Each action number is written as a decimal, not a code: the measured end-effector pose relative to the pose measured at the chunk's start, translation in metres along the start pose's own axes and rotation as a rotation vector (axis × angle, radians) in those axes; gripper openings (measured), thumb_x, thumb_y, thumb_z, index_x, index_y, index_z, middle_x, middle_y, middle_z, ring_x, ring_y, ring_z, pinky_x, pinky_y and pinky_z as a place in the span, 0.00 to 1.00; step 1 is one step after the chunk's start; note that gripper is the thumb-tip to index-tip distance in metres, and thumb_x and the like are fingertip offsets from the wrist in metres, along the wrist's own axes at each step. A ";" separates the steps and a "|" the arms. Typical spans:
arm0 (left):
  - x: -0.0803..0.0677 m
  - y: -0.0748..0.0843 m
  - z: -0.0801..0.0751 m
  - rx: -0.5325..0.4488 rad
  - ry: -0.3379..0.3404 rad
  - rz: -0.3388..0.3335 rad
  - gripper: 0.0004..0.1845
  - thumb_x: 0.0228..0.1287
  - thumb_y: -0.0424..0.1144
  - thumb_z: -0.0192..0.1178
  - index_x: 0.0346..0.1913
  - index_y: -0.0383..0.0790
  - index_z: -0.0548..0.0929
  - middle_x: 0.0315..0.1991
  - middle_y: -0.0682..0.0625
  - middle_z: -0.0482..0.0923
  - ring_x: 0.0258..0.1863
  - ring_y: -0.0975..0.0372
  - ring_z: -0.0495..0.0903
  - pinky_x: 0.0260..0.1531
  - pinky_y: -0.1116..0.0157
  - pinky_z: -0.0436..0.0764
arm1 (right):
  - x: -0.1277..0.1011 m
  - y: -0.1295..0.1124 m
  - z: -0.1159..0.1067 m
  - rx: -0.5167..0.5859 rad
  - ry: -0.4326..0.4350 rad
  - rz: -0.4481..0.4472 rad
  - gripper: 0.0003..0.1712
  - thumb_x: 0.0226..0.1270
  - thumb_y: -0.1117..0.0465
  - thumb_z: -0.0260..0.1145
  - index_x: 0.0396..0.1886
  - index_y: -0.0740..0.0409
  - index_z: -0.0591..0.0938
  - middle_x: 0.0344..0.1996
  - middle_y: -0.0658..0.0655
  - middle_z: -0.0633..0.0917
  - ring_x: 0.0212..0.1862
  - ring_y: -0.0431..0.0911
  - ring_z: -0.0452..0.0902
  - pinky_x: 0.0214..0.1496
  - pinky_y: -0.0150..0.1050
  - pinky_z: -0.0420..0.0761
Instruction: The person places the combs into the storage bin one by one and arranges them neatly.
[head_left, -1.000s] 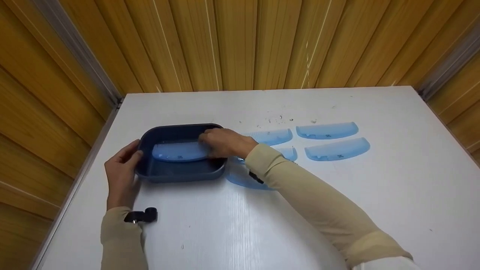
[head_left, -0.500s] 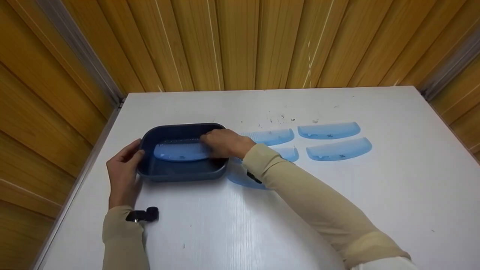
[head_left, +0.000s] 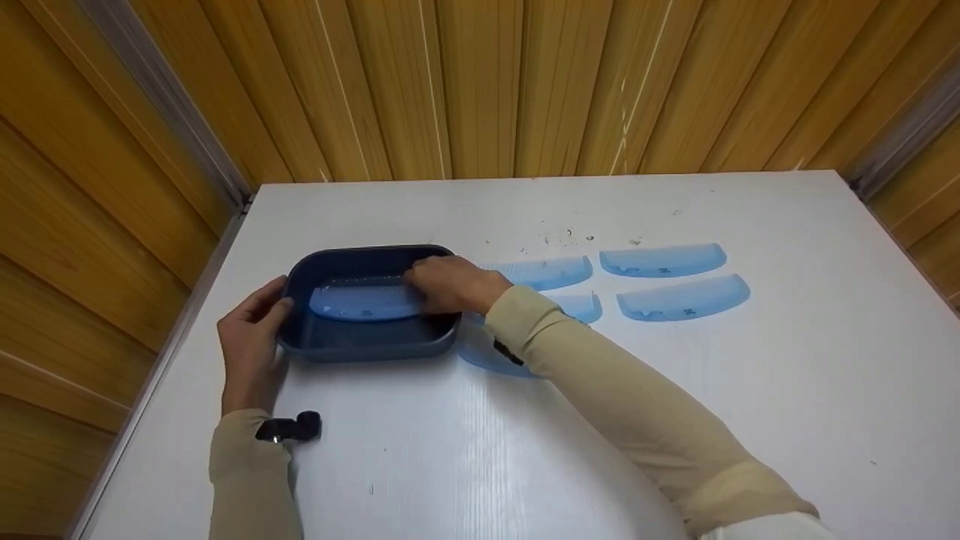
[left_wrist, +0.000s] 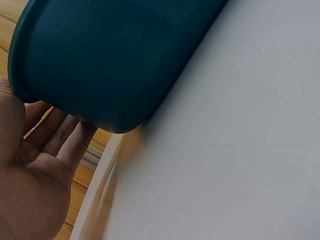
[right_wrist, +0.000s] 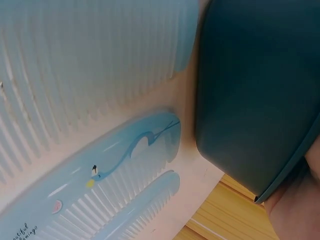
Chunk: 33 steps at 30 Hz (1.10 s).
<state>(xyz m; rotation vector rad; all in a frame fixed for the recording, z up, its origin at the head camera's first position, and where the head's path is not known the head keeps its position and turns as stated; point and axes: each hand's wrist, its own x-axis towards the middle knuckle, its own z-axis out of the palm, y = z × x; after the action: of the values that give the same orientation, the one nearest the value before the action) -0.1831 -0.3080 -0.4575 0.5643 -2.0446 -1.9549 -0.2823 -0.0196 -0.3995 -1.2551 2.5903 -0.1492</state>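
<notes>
The left hand [head_left: 251, 341] grips the dark blue plastic tray [head_left: 367, 346]; the right hand [head_left: 448, 285] pinches a translucent light-blue plastic comb [head_left: 360, 304] inside it.

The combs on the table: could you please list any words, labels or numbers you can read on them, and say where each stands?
"...utiful ...mingo": small script on the spine of the light blue comb in the right wrist view, cut off by the picture's edge; only these endings can be read.
Dark marks on the two combs at the far right in the head view: too small and blurred to read.
No other text shows.
</notes>
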 end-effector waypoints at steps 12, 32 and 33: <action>0.001 -0.005 0.002 0.123 0.006 0.177 0.19 0.77 0.35 0.64 0.67 0.40 0.85 0.62 0.48 0.84 0.60 0.61 0.78 0.60 0.73 0.78 | 0.003 0.001 0.000 -0.010 0.001 0.008 0.27 0.71 0.58 0.76 0.67 0.60 0.83 0.56 0.61 0.84 0.59 0.53 0.80 0.63 0.47 0.80; 0.006 -0.009 0.000 0.103 0.009 0.141 0.20 0.77 0.35 0.64 0.68 0.42 0.85 0.63 0.48 0.84 0.61 0.62 0.77 0.60 0.74 0.77 | -0.059 0.028 -0.014 0.588 0.309 -0.127 0.29 0.69 0.63 0.78 0.66 0.67 0.81 0.61 0.64 0.84 0.62 0.54 0.81 0.66 0.48 0.81; 0.007 -0.009 -0.001 0.104 0.010 0.138 0.20 0.77 0.35 0.64 0.68 0.42 0.85 0.63 0.49 0.84 0.61 0.62 0.77 0.60 0.74 0.77 | -0.065 0.029 -0.013 0.613 0.321 -0.132 0.29 0.69 0.63 0.78 0.66 0.67 0.81 0.61 0.64 0.84 0.62 0.55 0.81 0.65 0.50 0.81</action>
<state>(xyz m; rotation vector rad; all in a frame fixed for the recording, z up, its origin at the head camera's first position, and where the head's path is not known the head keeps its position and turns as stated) -0.1878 -0.3121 -0.4674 0.4409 -2.1278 -1.7735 -0.2693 0.0492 -0.3804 -1.2245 2.3941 -1.1531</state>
